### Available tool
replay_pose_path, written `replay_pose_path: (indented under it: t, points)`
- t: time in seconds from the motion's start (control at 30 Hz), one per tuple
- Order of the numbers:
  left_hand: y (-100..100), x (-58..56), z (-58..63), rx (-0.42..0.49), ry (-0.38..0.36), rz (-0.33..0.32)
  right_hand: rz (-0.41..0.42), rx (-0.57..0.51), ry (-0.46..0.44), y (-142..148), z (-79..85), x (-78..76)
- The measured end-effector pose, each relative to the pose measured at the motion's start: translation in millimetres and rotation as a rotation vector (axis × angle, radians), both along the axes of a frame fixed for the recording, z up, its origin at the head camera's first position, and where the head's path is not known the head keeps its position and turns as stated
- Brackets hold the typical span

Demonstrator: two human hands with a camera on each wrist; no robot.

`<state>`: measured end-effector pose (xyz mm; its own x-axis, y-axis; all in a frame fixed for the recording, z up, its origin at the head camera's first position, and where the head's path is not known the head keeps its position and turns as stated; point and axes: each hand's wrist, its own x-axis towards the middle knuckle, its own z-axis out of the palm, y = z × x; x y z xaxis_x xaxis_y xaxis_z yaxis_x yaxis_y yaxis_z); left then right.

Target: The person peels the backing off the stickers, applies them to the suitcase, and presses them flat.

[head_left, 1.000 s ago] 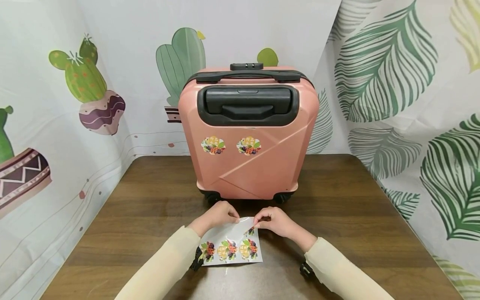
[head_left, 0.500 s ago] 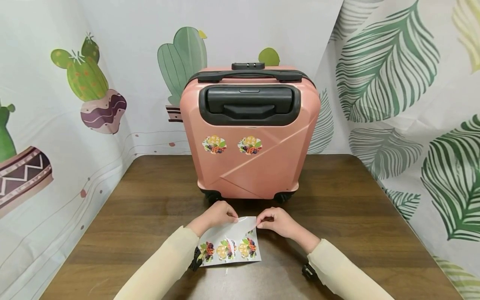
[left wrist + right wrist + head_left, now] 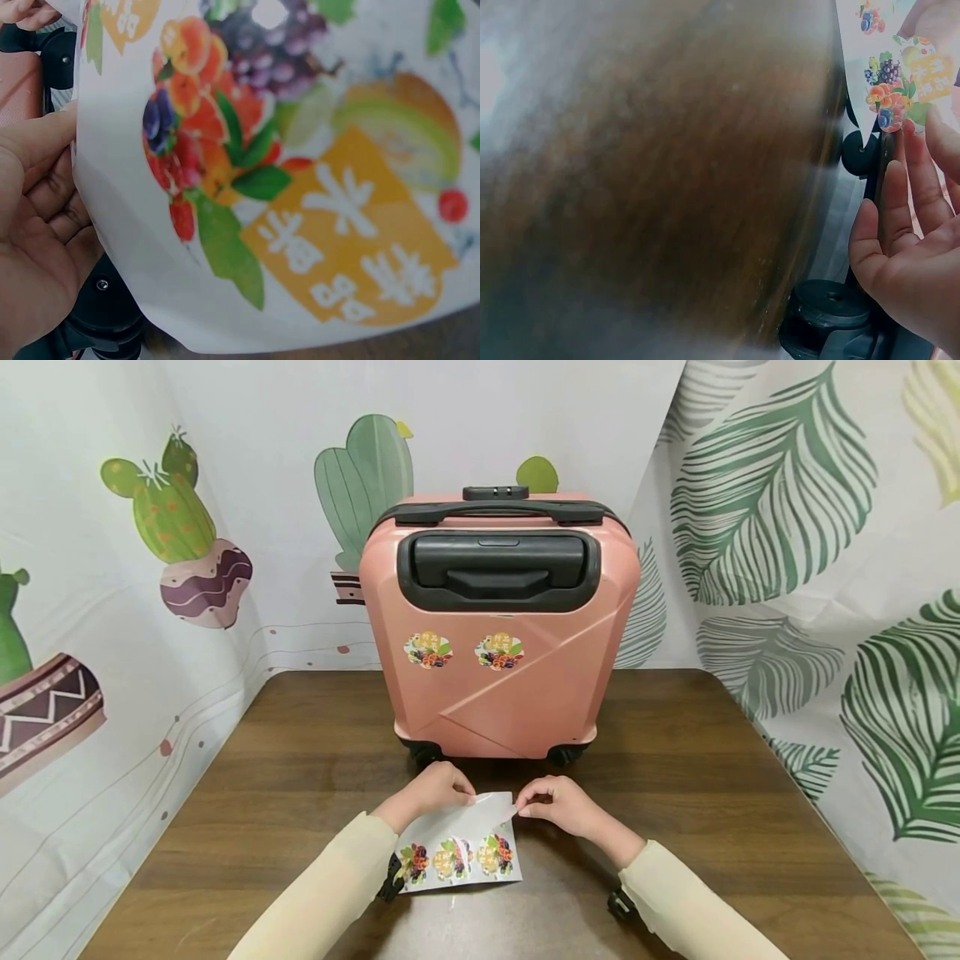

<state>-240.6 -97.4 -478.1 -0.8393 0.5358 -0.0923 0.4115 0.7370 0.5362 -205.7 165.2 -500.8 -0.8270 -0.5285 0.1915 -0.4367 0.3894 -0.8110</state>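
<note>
My left hand (image 3: 437,789) pinches the top edge of a white sticker sheet (image 3: 450,822) held just above the table. Several round fruit stickers with orange labels show along its lower row, one of them a fruit sticker (image 3: 217,120) large in the left wrist view. At the sheet's upper right, my right hand (image 3: 564,810) pinches the edge of another fruit sticker (image 3: 889,86), which is lifted there. Whether its other side still clings to the sheet is hard to tell. The right hand's other fingers are loosely bent in the right wrist view.
Behind the hands a pink suitcase (image 3: 517,702) stands upright on the wooden table (image 3: 300,743). Two matching stickers, a left one (image 3: 428,651) and a right one (image 3: 499,652), are on its front below the black handle recess (image 3: 498,597). A printed cloth hangs behind.
My right hand has moved slightly to the right, drawing the sticker's edge away, and its print at the sheet's upper right shows less from above. The left hand stays nearly still.
</note>
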Motion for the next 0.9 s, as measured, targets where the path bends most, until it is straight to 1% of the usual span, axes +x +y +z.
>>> replay_pose_path:
  t: [0.23, 0.43, 0.57, 0.73, 0.9]
  points:
    - [0.5, 0.6, 0.7, -0.009, 0.013, -0.01, 0.002, -0.01, -0.006, 2.4, -0.8, 0.6]
    - [1.4, 0.3, 0.6, -0.011, 0.01, -0.006, -0.005, -0.028, -0.017, 4.5, -0.8, -0.1]
    - [1.6, -0.2, 0.1, -0.015, 0.013, -0.018, -0.011, -0.032, -0.024, 5.2, -0.8, -0.2]
    - [1.3, -0.3, 0.1, -0.02, 0.019, -0.021, -0.028, -0.025, -0.033, 6.3, 0.6, 0.4]
    - [0.0, 0.1, 0.4, -0.019, 0.044, -0.043, -0.054, -0.019, -0.038, 8.6, 2.1, -0.1]
